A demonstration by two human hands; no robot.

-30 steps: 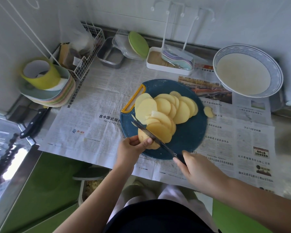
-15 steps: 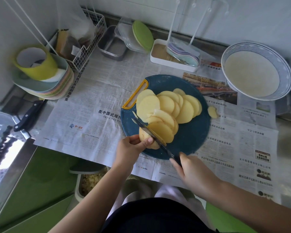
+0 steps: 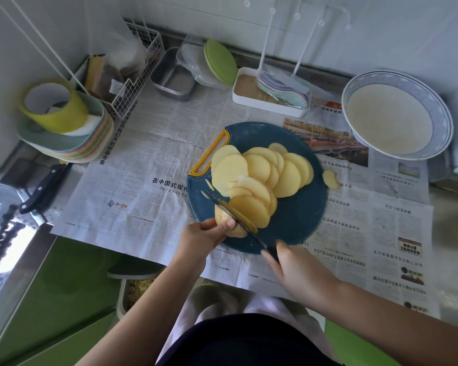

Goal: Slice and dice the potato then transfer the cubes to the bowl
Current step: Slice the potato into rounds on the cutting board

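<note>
Pale-yellow potato stub (image 3: 222,220) sits on the round dark-blue cutting board (image 3: 296,223) near the desk's front edge, pinched by the left hand (image 3: 198,237); the right hand (image 3: 296,270) grips a steel knife (image 3: 217,205) across it. Slicing looks nearly done; dicing the fanned slices (image 3: 257,167) likely follows.

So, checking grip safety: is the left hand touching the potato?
Touching. Head view shows the left hand gripping the unsliced potato end.
</note>
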